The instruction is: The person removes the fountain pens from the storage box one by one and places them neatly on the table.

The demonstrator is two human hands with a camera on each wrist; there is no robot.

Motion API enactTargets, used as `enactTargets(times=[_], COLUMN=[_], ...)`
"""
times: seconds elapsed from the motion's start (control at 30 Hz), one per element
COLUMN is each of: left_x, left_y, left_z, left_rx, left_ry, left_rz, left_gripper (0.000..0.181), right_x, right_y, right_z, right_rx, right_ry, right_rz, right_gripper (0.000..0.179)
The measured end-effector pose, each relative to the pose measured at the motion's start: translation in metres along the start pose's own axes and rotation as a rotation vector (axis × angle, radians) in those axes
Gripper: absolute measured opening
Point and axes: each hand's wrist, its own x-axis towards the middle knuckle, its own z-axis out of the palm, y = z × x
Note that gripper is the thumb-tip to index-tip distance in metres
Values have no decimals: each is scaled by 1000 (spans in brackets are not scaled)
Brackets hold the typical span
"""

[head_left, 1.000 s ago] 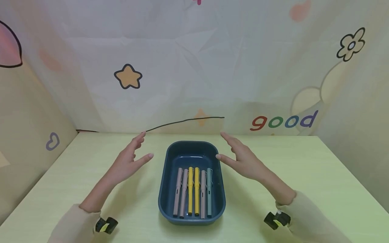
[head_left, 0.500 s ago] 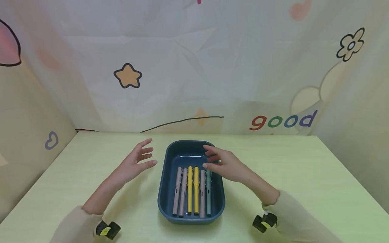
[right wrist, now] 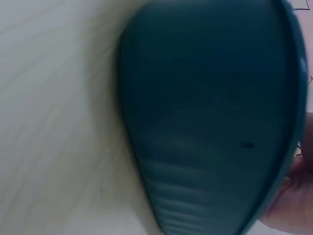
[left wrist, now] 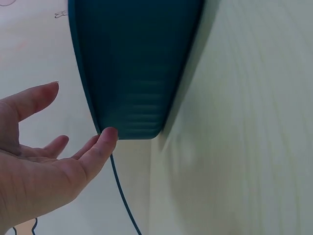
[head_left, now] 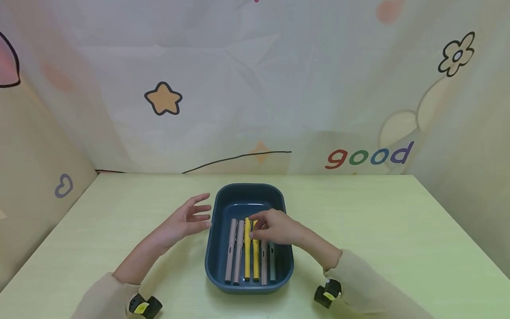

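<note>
A dark blue bin (head_left: 223,199) stands on the table with several clip pens lying side by side in it. From the left come two pale mauve pens (head_left: 231,250), two yellow pens (head_left: 247,257), another mauve pen (head_left: 264,266) and a grey-green pen (head_left: 272,266). My right hand (head_left: 279,228) hovers over the bin, thumb and index fingertips apart above the yellow pens' clip ends. It partly covers the right-hand pens; contact cannot be made out. Just outside the bin's left wall, my left hand (head_left: 187,221) holds nothing, fingers spread.
A pale green-yellow table (head_left: 358,221) surrounds the bin. Behind it hangs a light backdrop (head_left: 255,97) printed with a star, a flower and the word "good". Each sleeve carries a small black wrist device, such as the left one (head_left: 145,305).
My right hand has moved left from beside the bin's right rim to over the yellow pens, its fingers drawing closer together. My left hand has come slightly right, nearer the bin.
</note>
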Motion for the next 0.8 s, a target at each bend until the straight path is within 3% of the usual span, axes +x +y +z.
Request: enactTargets(times=[0.23,0.43,0.63,0.8], left_x=[3,5,7,8], left_y=[-5,-6,-7,-6], left_z=[7,12,12,12], left_rx=[-64,-25,-23,-19], left_ry=[-18,-35,-79,-96], left_rz=[-47,-82,-79,-63], left_gripper=[68,65,60,59], right_x=[8,15,20,21], right_y=[-5,-6,-4,-5], right_z=[9,15,23,32], right_rx=[24,0,-29,-95], right_ry=[-29,-1,1,44], right_rz=[87,153,133,115], right_gripper=[38,37,11,20])
